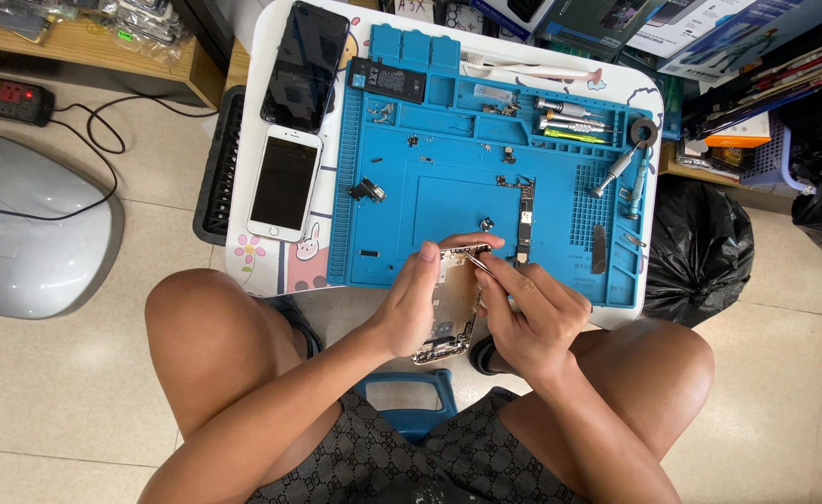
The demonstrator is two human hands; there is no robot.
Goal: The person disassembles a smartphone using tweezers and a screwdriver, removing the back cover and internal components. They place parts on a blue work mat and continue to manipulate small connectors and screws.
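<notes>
Left hand (420,299) clamped on the side of an opened phone housing (450,313), held over the near edge of the blue repair mat (448,201). Right hand (532,313) pinched shut on tweezers (478,261), tips inside the housing's far end. Logic board (525,224) lies on the mat just beyond; white phone (284,183) on the bench, left.

Opened gold-toned metal phone housing (450,308): screen removed, inner frame facing up, small parts visible inside. Held above lap, long axis running away from body, top end over near edge of blue mat. Thin silver metal tweezers (479,262): tips angled down into housing's upper part.
</notes>
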